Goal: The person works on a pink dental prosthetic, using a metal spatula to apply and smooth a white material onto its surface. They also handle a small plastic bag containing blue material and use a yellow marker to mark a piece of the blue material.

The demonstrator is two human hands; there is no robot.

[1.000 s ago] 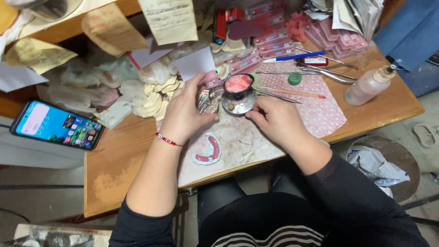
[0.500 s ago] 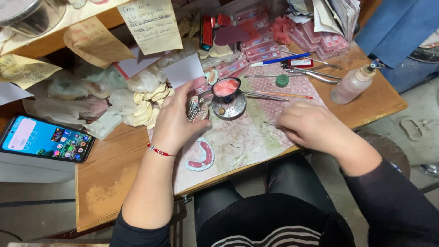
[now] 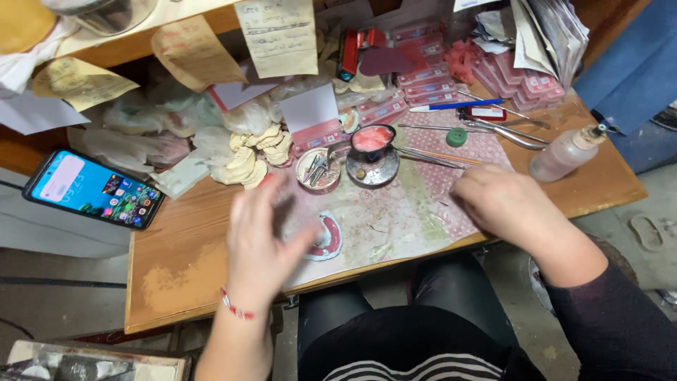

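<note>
1. Motion blur smears the left hand [image 3: 259, 236], which hovers open with fingers spread over the stained paper mat [image 3: 395, 212] on the wooden bench [image 3: 176, 254]; it holds nothing that can be made out.
2. Denture wax-up [image 3: 326, 238], pink with a white rim, lies on the mat just beside that hand; its left part is hidden behind the thumb.
3. Right hand [image 3: 501, 204] rests knuckles-up at the mat's right edge, fingers curled under; whether it grips anything cannot be told, since the fingertips are hidden.
4. Small bowl [image 3: 371, 140] of pink material sits on a round metal dish, next to a tin [image 3: 317, 169] of small tools, too small to identify.
5. Smartphone [image 3: 93, 188] lies lit at the bench's left edge, overhanging it.
6. Squeeze bottle [image 3: 564, 156] lies tilted at the right.
</note>
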